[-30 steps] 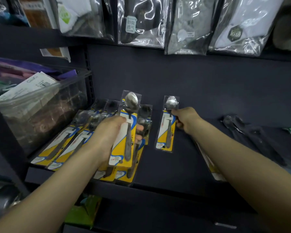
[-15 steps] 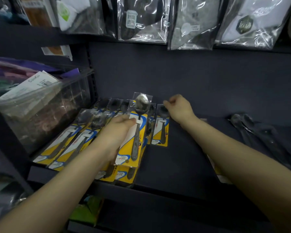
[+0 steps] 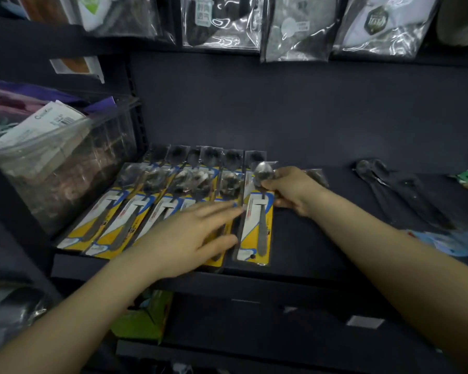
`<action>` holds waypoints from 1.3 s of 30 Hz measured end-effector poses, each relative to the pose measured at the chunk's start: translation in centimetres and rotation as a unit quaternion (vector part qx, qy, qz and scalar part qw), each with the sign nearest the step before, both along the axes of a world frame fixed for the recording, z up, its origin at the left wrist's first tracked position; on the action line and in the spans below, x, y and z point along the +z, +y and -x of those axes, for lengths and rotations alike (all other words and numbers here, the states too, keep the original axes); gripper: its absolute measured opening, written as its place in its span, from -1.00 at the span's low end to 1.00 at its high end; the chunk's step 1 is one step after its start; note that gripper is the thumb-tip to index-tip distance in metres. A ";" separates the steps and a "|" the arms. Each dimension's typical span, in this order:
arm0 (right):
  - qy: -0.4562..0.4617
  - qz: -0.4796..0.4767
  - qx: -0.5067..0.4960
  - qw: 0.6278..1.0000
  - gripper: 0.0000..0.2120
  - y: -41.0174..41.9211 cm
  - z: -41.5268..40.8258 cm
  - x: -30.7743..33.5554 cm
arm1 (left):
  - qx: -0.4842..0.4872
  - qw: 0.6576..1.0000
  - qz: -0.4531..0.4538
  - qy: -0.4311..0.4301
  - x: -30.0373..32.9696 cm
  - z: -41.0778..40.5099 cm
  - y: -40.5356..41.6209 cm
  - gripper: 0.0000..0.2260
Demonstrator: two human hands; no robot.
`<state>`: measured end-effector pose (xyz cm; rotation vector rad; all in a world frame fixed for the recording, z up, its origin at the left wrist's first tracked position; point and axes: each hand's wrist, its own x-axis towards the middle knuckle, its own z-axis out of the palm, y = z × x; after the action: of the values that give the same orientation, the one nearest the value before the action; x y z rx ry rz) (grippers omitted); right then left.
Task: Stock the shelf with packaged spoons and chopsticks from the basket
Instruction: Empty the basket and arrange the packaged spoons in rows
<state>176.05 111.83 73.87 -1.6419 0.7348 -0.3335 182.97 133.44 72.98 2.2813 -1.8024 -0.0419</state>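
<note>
I'm holding the newest spoon pack [image 3: 256, 225] by its bowl end, right hand [image 3: 291, 191] clamped on it, lining it up as the rightmost on the shelf [image 3: 308, 238]; left hand [image 3: 192, 236] is lying flat, fingers apart, pinning the row [image 3: 146, 211] so it isn't sliding. I'm counting roughly six front packs, with more tucked behind.

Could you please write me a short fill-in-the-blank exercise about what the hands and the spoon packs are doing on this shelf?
1. The right hand grips the spoon pack at the ____ end of the row.
2. The left hand lies over the packs with its fingers ____.
3. The spoon cards are mostly ____ in colour.
4. The clear plastic bin stands to the ____ of the row.

Missing words: right; spread; yellow; left
</note>
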 end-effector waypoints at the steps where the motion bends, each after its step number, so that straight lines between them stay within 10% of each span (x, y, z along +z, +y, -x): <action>1: 0.007 0.025 -0.006 1.000 -0.74 0.3 -0.2 -0.3 | -0.010 0.999 -0.031 -0.020 -0.3 0.0 0.3 -0.27; 18: 0.235 0.531 -0.134 0.803 -0.55 2.5 4.4 0.5 | -0.016 0.994 -0.074 -0.081 -0.5 0.4 -0.3 -0.51; 22: 0.349 0.417 -0.140 0.828 -0.46 -0.1 8.2 0.5 | -0.010 0.998 -0.047 -0.030 0.3 0.9 -0.7 -0.53; 29: 0.285 0.342 -0.095 0.890 -0.68 -0.3 8.5 1.7 | -0.041 0.992 0.023 0.113 1.8 3.7 -3.1 -0.54; 34: -0.013 0.123 -0.060 0.990 -0.88 0.7 8.1 2.0 | 0.088 0.934 0.109 0.327 1.7 4.8 -7.4 -0.69; 39: -0.189 -0.044 0.011 0.981 -0.87 1.8 8.0 4.0 | 0.044 0.816 0.194 0.543 2.5 7.2 -10.1 -0.79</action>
<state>168.07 113.65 77.83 -1.4462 0.4378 -0.5712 175.78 123.38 75.52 1.4778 -0.9512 -0.7236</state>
